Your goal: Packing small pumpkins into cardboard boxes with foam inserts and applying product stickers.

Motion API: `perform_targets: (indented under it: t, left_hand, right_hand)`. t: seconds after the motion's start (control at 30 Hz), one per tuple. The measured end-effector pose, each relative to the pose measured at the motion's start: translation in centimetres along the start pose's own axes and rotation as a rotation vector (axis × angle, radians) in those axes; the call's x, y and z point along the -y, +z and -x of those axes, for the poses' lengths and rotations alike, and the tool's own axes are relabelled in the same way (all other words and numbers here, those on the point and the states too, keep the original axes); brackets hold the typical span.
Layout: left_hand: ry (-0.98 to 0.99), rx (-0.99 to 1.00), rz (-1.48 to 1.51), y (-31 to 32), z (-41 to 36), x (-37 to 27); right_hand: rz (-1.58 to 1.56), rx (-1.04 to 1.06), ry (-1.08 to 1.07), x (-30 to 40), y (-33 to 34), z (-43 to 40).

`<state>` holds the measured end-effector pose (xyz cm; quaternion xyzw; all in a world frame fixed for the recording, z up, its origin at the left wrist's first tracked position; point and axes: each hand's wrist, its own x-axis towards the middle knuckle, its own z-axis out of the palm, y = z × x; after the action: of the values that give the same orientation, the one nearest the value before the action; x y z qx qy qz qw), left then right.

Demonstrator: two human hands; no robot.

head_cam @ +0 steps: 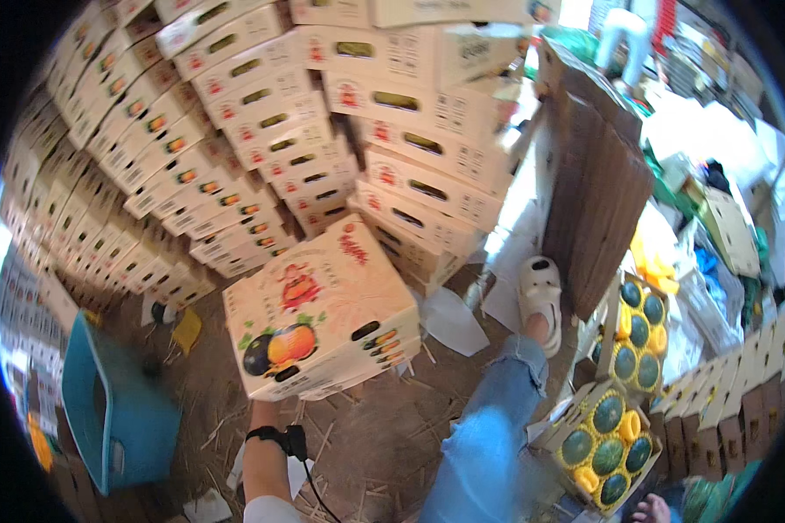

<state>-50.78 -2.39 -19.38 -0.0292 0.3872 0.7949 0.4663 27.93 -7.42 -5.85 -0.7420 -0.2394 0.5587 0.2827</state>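
A printed cardboard carton (320,307) with pictures of round squash and oval handle holes lies before me. A second cardboard edge shows under its near side. My left forearm, with a black strap and a small cabled device at the wrist, reaches to the carton's near lower edge. The left hand itself is hidden behind or below that edge, so its grip cannot be seen. My right hand is out of view. A leg in ripped blue jeans (484,431) with a cream clog (540,294) stands to the right of the carton.
Tall stacks of cartons (261,98) rise ahead and left. A blue plastic bin (137,418) stands left. Brown boards (589,189) lean right, beside open boxes of green squash (607,451). A hand (651,508), apparently another person's, shows bottom right; a person (628,39) bends farther off. Straw and paper litter the floor.
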Motion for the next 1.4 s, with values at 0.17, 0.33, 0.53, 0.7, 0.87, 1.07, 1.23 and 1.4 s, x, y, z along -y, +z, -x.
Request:
perform_targets:
  t: [0.17,0.33,0.53,0.7,0.87,1.07,1.23,1.4]
  left_hand:
    - [-0.010,-0.025,-0.076,-0.9,0.0,0.2]
    - [-0.037,-0.043,-0.161,-1.7,0.9,-0.8]
    - [-0.099,-0.062,-0.240,-3.2,1.5,0.3]
    - [-0.104,-0.139,-0.355,-3.9,3.1,-1.1]
    - [-0.158,-0.199,-0.518,-3.6,3.9,-0.3]
    - [-0.321,-0.278,-0.957,-2.0,8.7,0.1]
    - [-0.821,0.024,-1.681,5.3,15.8,-1.5]
    - [-0.899,1.312,-1.638,21.8,22.8,3.6]
  right_hand:
    - [-0.027,-0.064,0.005,-2.4,-2.4,0.0]
    - [0.033,-0.018,-0.023,-1.4,0.7,-0.9]
    - [0.115,0.099,-0.012,1.0,5.8,0.7]
    - [0.181,0.059,-0.027,1.8,3.7,4.1]
    - [0.116,-0.119,-0.051,1.4,1.2,4.8]
    - [0.052,-0.047,-0.091,-2.1,2.6,3.2]
    - [0.081,0.204,0.033,-6.2,6.8,0.2]
    - [0.097,0.231,-0.115,-5.6,10.2,-2.7]
